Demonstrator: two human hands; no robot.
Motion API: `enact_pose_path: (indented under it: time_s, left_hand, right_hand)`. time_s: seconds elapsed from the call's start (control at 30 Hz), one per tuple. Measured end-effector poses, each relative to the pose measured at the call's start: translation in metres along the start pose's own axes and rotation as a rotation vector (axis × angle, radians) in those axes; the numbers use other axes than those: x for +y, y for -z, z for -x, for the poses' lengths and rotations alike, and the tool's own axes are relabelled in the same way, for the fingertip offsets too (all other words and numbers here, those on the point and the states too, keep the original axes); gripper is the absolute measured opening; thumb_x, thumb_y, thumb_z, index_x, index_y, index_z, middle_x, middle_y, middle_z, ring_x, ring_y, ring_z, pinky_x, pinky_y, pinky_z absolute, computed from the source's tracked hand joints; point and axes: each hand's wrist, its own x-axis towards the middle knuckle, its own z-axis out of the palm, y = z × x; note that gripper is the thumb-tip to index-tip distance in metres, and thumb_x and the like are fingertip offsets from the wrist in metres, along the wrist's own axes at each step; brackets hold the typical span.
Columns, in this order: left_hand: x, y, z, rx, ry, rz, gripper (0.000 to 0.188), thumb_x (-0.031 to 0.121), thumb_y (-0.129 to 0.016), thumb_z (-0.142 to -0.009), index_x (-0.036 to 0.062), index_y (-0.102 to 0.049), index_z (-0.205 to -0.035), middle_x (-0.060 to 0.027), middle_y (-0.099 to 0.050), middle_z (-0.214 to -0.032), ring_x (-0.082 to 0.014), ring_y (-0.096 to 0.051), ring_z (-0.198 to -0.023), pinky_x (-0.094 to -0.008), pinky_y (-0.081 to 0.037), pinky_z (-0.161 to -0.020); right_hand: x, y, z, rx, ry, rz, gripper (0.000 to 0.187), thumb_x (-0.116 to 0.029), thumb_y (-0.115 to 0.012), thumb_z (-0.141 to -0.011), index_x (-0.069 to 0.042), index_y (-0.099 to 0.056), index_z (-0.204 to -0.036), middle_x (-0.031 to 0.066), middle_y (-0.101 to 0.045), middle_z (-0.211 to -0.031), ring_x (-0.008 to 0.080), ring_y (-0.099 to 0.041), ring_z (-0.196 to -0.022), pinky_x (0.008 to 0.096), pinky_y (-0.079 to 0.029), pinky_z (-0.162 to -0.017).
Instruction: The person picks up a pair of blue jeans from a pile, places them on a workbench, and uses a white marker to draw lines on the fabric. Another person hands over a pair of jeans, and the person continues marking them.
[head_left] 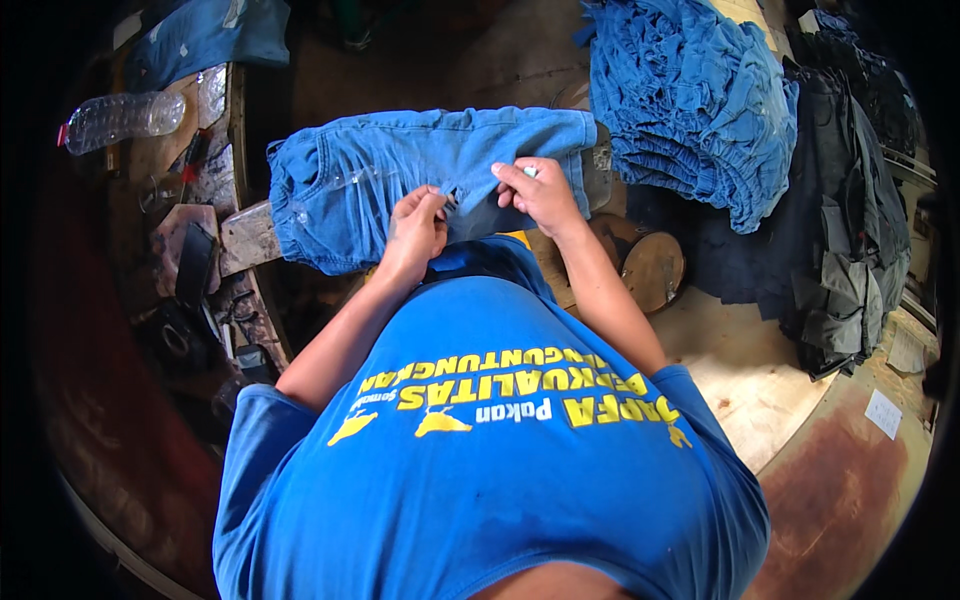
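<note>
A pair of blue denim shorts (370,150) with an elastic waist lies stretched over a narrow board (250,238) in front of me. The waistband is at the left end, a leg hem at the right. Clear, shiny film seems to lie over part of the cloth. Over the near edge, my left hand (415,232) is closed in a pinch, a small dark-and-white striped bit showing at its fingertips. Farther right, my right hand (540,195) is closed with its thumb over the cloth; a small pale green piece shows between its fingers. Neither small piece can be named.
At the left, a worn bench (222,160) carries an empty clear plastic bottle (125,118) and small tools. A tall pile of blue denim garments (690,100) stands at the far right, beside hanging dark garments (840,220). A round wooden piece (653,272) sits below the board's right end.
</note>
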Motion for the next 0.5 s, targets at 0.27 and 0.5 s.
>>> enact_pose_path:
  time_s: [0.27, 0.5]
  left_hand:
    - [-0.0028, 0.0008, 0.0005, -0.021, -0.022, -0.029, 0.023, 0.024, -0.069, -0.106, 0.0079, -0.057, -0.094, 0.0018, -0.046, -0.070, -0.0064, -0.037, -0.042, -0.0275, -0.024, -0.039]
    - [-0.0047, 0.0020, -0.0005, -0.072, -0.007, -0.128, 0.014, 0.017, -0.065, -0.108, 0.0069, -0.061, -0.099, 0.0031, -0.047, -0.068, -0.0059, -0.037, -0.042, -0.0269, -0.025, -0.040]
  right_hand:
    - [0.0023, -0.0009, -0.0002, 0.002, 0.025, -0.001, 0.034, -0.028, -0.079, -0.102, -0.003, -0.071, -0.079, 0.0077, -0.071, -0.069, 0.0037, -0.050, -0.052, 0.0219, -0.036, -0.049]
    - [0.0059, -0.0010, -0.0001, 0.037, 0.051, 0.012, 0.035, -0.027, -0.079, -0.101, -0.003, -0.071, -0.078, 0.0077, -0.072, -0.070, 0.0034, -0.050, -0.052, 0.0221, -0.036, -0.049]
